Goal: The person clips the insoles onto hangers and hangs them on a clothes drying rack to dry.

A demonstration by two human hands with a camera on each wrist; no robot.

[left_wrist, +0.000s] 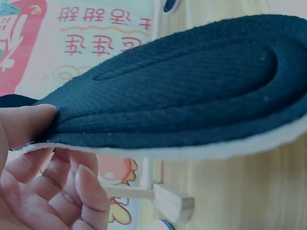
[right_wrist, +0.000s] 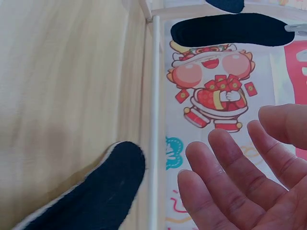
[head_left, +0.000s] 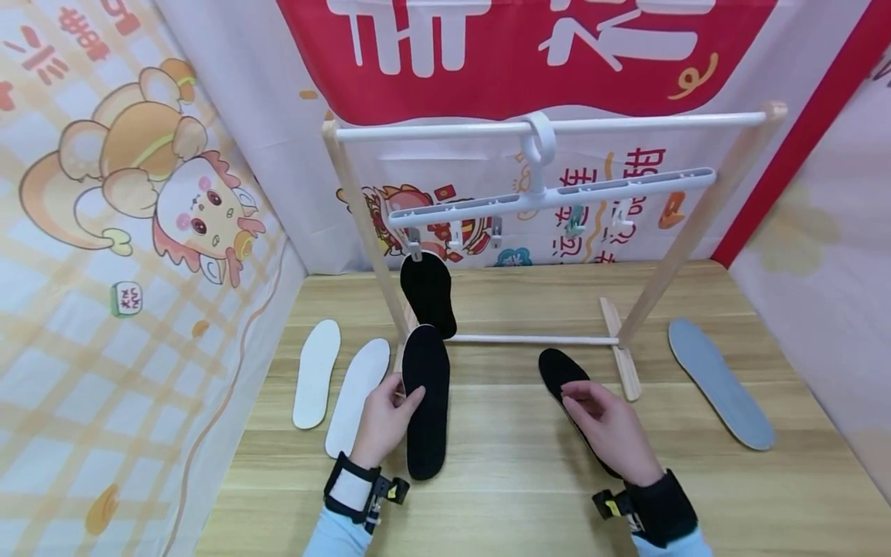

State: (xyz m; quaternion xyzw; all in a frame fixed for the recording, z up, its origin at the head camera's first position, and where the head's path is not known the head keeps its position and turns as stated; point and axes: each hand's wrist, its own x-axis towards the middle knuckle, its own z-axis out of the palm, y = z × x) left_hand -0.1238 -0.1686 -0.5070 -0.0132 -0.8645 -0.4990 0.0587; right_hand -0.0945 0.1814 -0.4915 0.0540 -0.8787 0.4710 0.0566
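My left hand (head_left: 385, 424) pinches a black insole (head_left: 429, 402) by its edge, thumb on top and fingers beneath. The left wrist view shows the insole's black cloth face (left_wrist: 182, 91) and pale edge. My right hand (head_left: 616, 435) is above a second black insole (head_left: 554, 367) on the table. In the right wrist view its fingers (right_wrist: 225, 167) are spread and loosely bent, apart from that insole (right_wrist: 103, 191). A third black insole (head_left: 428, 290) hangs from a grey clip (head_left: 414, 246) at the left end of the white hanger (head_left: 480, 207).
The hanger hooks over the top bar (head_left: 640, 124) of a wooden-legged rack (head_left: 685, 228). Several other clips hang along it. Two white insoles (head_left: 316, 375) lie on the left, a grey insole (head_left: 720, 383) on the right. Printed cloth walls (head_left: 83, 371) surround the wooden table (head_left: 511, 495).
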